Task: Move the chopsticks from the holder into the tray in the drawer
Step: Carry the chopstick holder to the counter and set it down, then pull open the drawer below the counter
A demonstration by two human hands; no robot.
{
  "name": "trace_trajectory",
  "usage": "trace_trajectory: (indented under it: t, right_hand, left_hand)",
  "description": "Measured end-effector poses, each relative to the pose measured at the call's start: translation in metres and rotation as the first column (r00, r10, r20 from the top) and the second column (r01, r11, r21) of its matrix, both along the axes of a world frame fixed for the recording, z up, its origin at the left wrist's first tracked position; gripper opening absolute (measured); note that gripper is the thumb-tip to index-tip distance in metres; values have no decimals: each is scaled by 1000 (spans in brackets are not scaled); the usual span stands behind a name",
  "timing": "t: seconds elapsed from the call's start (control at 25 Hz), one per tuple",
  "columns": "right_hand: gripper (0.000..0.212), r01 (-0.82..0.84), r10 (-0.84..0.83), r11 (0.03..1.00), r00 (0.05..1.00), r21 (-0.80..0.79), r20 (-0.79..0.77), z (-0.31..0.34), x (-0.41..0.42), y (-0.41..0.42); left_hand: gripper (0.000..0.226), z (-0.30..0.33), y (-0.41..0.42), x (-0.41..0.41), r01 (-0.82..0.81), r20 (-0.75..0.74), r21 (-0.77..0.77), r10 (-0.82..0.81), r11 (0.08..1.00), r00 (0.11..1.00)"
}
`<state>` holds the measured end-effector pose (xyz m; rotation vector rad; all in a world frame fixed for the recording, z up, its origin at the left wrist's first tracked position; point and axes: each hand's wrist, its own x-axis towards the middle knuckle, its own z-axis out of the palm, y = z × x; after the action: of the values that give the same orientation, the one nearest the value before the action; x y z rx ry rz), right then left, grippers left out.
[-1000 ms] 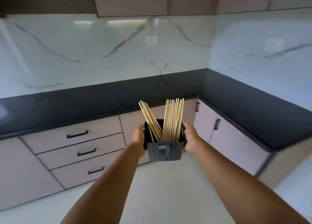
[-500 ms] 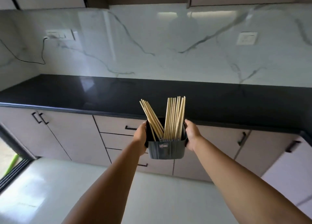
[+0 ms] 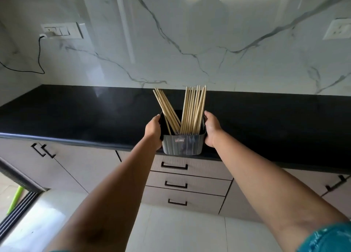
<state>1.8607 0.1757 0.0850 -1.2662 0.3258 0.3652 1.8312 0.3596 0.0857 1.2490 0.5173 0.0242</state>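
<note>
Fingers (image 3: 158, 118) of both outstretched hands clasp holder (image 3: 183, 144).

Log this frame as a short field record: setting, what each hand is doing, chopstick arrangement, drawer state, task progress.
setting: kitchen, black countertop, marble backsplash
left hand: grips the holder's left side
right hand: grips the holder's right side
holder: dark grey, carried at the counter's front edge
chopsticks: all in the holder, in two bundles, the left one leaning left
drawers: three below the holder, all closed
tray: not visible
progress: no chopsticks moved yet
</note>
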Motion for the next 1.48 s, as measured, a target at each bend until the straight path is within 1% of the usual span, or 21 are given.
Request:
trace_trajectory:
  t: [0.12,0.24,0.4,0.56,0.68,0.76,0.84,0.92,0.96,1.0,1.04,1.08,1.12,1.16,1.2,1.24,1.32,1.36,1.4,1.44,1.48]
  right_hand:
    - [49,39,-39,999,999,-13,13,-6,56,14]
    - [48,92,-92,995,996,-29,-11,-20,109,23]
    - [29,159,-158,987,985,17,-66,-46,166,35]
    - [42,170,-167,985,980,13,-106,-71,196,43]
    - [39,178,-176,984,974,2,-143,-83,204,46]
    - [51,205,-199,979,965,20,-169,-87,206,48]
    - [58,250,-244,968,954,11,-174,-84,206,48]
    - [57,337,-330,942,929,9,-169,-81,198,45]
    - [54,393,-391,919,909,-15,-146,-81,186,45]
    - [48,469,-477,876,876,-111,-66,-84,168,45]
    - [42,542,-536,794,838,-275,101,-90,144,48]
    - [36,601,-511,664,799,-444,318,-100,115,54]
    - [31,636,-392,552,769,-539,505,-111,84,62]
    - [26,627,-243,510,762,-589,600,-126,55,72]
    - [21,579,-100,508,775,-638,625,-142,27,81]
    - [16,509,17,534,792,-675,610,-159,4,90]
    - [6,280,155,604,877,-746,455,-195,-28,104]
    - [4,181,185,615,913,-767,363,-212,-35,108]
    - [9,109,197,600,940,-793,279,-231,-36,111]
    - [18,57,212,555,955,-830,207,-246,-32,113]
    - [28,11,251,481,956,-877,150,-257,-25,114]
  left_hand:
    - [36,-5,14,59,82,49,50,-84,995,995]
    - [41,-19,22,112,132,31,93,-135,987,990]
    - [44,-41,32,173,167,-28,89,-165,982,986]
    - [55,-60,38,208,216,-79,78,-210,973,975]
    - [45,-74,43,217,220,-97,43,-215,975,972]
    - [44,-78,43,219,224,-107,39,-219,974,970]
    - [49,-75,41,218,182,-121,96,-170,979,978]
    - [56,-75,39,211,-3,-92,253,27,967,995]
    - [57,-75,39,203,-105,-38,318,124,942,992]
    - [56,-77,40,189,-183,40,369,181,911,983]
    - [53,-81,41,172,-241,134,429,203,871,970]
    - [48,-89,41,152,-283,225,507,192,814,955]
    - [42,-100,39,127,-314,308,603,149,734,940]
    - [33,-115,36,100,-319,369,700,58,639,927]
    - [24,-134,32,70,-290,395,791,-87,539,915]
    - [17,-158,27,40,-231,366,870,-258,435,894]
    - [14,-205,22,-8,-15,138,972,-518,234,844]
    - [20,-223,21,-18,121,-22,983,-577,135,816]
    - [28,-240,22,-21,242,-165,969,-575,59,801]
    - [36,-253,23,-16,323,-255,946,-552,27,794]
    - [40,-263,27,-6,368,-292,929,-541,35,789]
